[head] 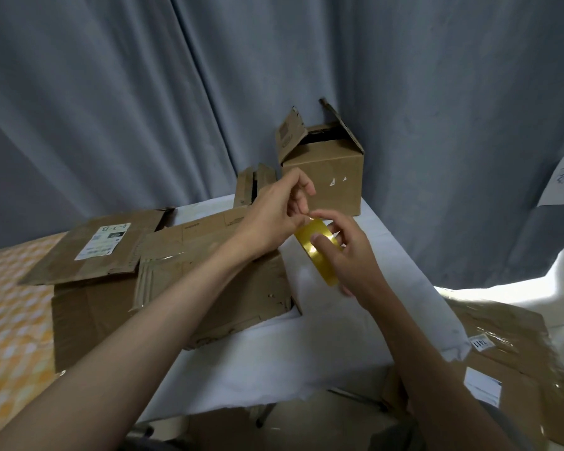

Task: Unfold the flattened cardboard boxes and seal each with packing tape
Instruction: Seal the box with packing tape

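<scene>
Two hands meet above the middle of the desk (pixel 306 346), which is covered in white cloth. The right hand (pixel 349 255) grips a yellow tape roll (pixel 318 252), thumb pressed on the roll's outer face and fingers curled round its far side. The left hand (pixel 274 216) pinches at the top of the roll, thumb and forefinger closed where the tape's end would be; whether any tape is lifted I cannot tell.

Flattened boxes (pixel 176 281) lie stacked on the desk's left side, overlapping one another, the topmost at the far left bearing a white label (pixel 103 240). At the far edge stands an unfolded box (pixel 326 170), upright, its top flaps raised. Just left of it a smaller box (pixel 251 183) stands partly hidden behind the left hand. More flat cardboard (pixel 518 369) with labels lies off the desk's near right corner. A grey curtain (pixel 144 109) hangs behind the far edge.
</scene>
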